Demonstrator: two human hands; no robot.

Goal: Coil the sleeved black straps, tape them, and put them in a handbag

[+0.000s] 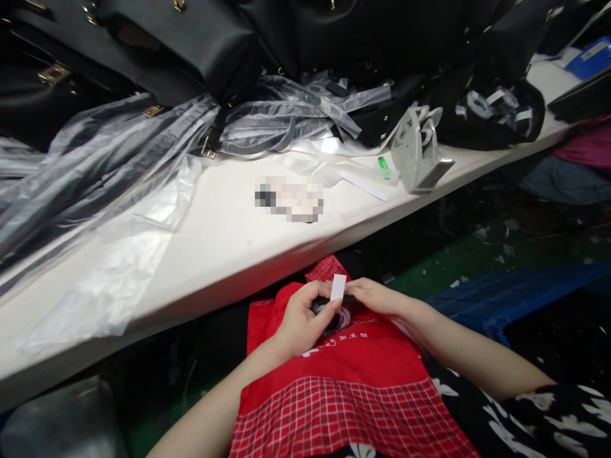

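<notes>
My left hand (303,321) is closed, pinching a small white rectangular slip (338,287) between thumb and fingers, held upright above my lap. Close on its right, my right hand (375,296) has its fingers curled behind the slip, beside a small dark strip (351,298). Those fingertips are partly hidden, so what they grip is unclear. A roll that looks like clear tape (344,316) lies just below the hands, against my red apron (367,356).
A white-topped table (219,216) runs across in front of me. Black bags (181,44) and plastic-wrapped straps (119,140) crowd its far side. A white tape dispenser (415,152) stands near its edge. A blue crate (477,299) is at lower right.
</notes>
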